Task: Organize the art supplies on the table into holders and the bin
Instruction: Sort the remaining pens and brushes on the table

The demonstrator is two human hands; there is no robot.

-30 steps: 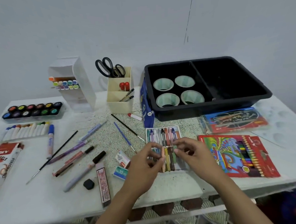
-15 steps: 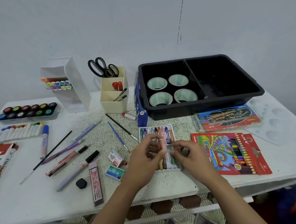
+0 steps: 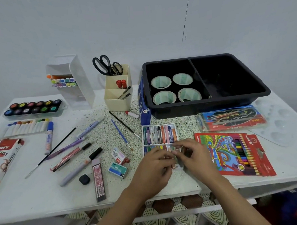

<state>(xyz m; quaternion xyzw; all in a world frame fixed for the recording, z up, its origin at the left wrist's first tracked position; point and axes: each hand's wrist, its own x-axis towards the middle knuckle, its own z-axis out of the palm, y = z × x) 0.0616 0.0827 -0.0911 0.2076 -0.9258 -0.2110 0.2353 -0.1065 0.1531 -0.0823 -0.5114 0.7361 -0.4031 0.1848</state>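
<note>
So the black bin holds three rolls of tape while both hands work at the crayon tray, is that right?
Not quite: the head view shows four rolls of tape in the black bin. The left hand and right hand are at the crayon tray.

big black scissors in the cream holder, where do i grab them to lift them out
Take the big black scissors by their handle loops, coming from above. Only the handles show above the rim of the cream holder, tilted left. The blades point down inside its back compartment, so they should lift straight up.
</note>
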